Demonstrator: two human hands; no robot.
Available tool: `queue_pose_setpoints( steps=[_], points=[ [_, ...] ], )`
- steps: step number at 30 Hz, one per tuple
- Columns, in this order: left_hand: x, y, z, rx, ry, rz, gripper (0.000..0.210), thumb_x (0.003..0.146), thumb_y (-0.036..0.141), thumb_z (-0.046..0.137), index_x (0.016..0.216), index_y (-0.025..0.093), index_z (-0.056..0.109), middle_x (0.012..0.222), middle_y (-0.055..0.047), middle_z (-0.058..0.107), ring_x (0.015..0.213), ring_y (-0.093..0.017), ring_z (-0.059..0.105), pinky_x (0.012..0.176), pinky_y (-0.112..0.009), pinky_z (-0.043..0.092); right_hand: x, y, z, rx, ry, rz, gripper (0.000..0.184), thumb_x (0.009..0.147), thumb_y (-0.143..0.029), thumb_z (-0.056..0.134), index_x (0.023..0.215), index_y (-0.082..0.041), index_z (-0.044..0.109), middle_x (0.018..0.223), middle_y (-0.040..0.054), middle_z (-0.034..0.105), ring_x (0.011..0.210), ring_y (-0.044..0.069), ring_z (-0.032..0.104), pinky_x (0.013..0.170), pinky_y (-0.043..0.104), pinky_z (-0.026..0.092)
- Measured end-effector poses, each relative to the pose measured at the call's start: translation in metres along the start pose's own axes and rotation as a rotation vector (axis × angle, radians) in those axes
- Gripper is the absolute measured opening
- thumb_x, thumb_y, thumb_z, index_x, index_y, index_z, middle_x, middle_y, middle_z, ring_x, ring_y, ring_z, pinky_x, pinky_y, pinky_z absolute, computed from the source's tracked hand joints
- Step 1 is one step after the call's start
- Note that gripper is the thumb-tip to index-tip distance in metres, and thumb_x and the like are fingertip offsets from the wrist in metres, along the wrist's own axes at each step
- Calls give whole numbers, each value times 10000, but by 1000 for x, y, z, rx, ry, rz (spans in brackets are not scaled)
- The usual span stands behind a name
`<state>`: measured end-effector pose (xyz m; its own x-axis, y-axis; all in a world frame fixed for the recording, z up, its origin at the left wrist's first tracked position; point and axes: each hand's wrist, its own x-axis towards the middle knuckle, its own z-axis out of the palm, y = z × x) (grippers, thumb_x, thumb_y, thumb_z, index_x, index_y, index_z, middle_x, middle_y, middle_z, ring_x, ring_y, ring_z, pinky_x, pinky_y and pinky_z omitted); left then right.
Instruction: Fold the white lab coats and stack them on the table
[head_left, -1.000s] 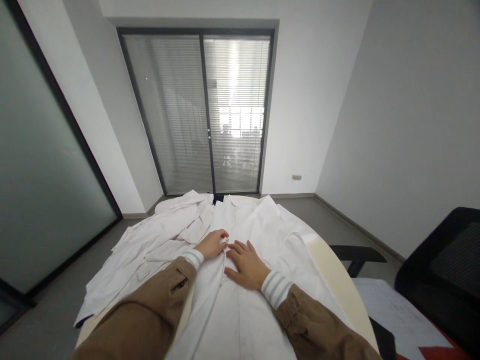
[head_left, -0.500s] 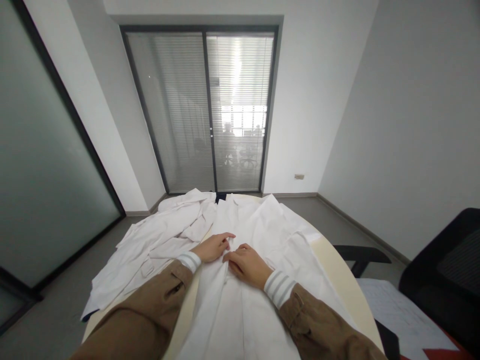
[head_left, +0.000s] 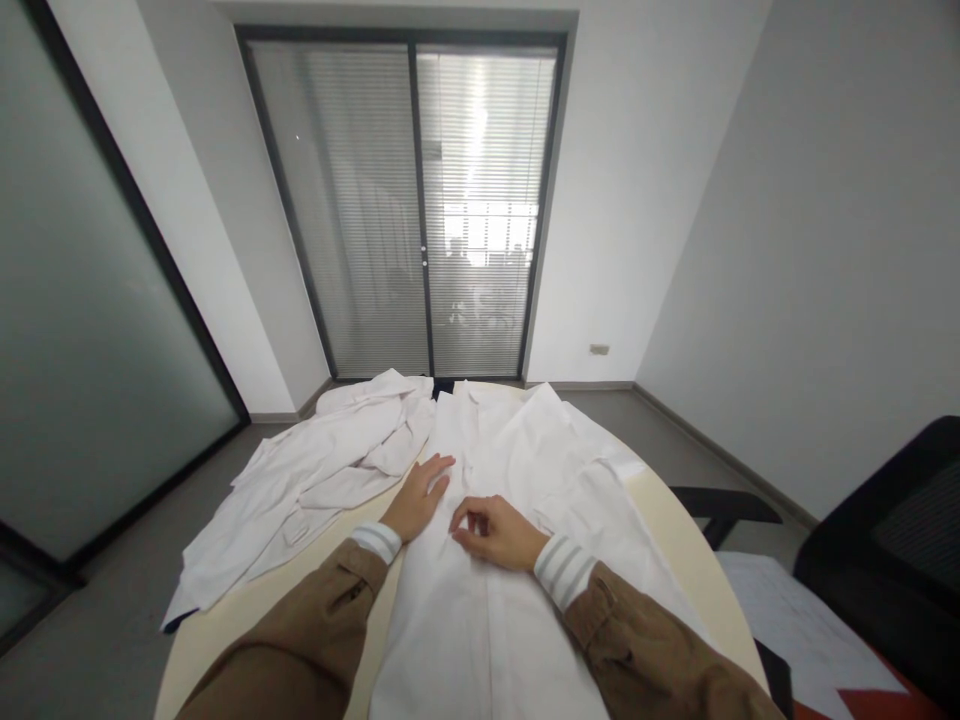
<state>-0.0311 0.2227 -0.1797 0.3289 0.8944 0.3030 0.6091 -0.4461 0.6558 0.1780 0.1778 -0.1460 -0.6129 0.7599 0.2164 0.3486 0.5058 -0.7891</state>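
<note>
A long white coat-like garment (head_left: 457,640) lies spread over the table, its front seam running lengthwise toward me. On its left edge rests my left hand (head_left: 420,495), fingers stretched out and thumb apart, palm down on the cloth. Just right of it, over the middle of the garment, is my right hand (head_left: 499,532). Its thumb and fingertips curl together in a pinch close to the cloth; whatever lies between the tips is too small to make out.
A second white garment (head_left: 330,465) lies crumpled along the left side of the round cream table (head_left: 679,520). To the right stands a black office chair (head_left: 892,530), with white papers (head_left: 802,630) beside it. A glass door with blinds (head_left: 420,210) is ahead.
My hands, close together before, have moved apart. The left slid slightly back and flattened with its fingers spread; the right now shows a rounded pinch. The cloth near me looks smoother.
</note>
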Motion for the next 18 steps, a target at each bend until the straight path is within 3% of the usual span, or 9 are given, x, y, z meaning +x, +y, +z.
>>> queue_pose_setpoints(
  steps=[3,6,10,14,18],
  points=[
    [-1,-4,2,30,-59,-19,449,1007,378,350,1396,206,496,1500,-75,487,1473,-202,297,1240,-476,100,2,3,3,304,-65,101,359,878,-455,636,1091,-166,637,606,-60,554,534,98,556,543,201,423],
    [-1,-5,3,51,-76,-32,459,1017,375,323,1417,209,474,1517,-72,466,1477,-191,286,1243,-462,104,2,-3,1,348,-228,166,527,822,-501,711,1228,-182,609,527,-87,544,474,100,575,472,169,393],
    [-4,-3,0,22,-71,-24,450,1020,357,301,1416,234,477,1523,-51,461,1482,-190,273,1242,-476,97,2,-11,-4,339,-433,213,469,764,-502,772,1073,-153,720,542,-43,622,455,84,582,463,155,396],
    [-6,0,-3,26,-92,47,451,1014,330,299,1413,233,486,1530,-51,450,1486,-195,262,1241,-480,107,2,-10,-8,490,-503,269,492,714,-542,793,960,-121,730,603,-21,657,499,101,624,552,199,496],
    [-6,-1,-1,153,-145,76,455,972,318,414,1409,229,498,1549,-75,421,1498,-254,223,1221,-543,128,1,-13,-12,348,-610,332,442,746,-516,780,960,-134,725,643,-30,663,476,65,600,530,162,478]
  ],
)
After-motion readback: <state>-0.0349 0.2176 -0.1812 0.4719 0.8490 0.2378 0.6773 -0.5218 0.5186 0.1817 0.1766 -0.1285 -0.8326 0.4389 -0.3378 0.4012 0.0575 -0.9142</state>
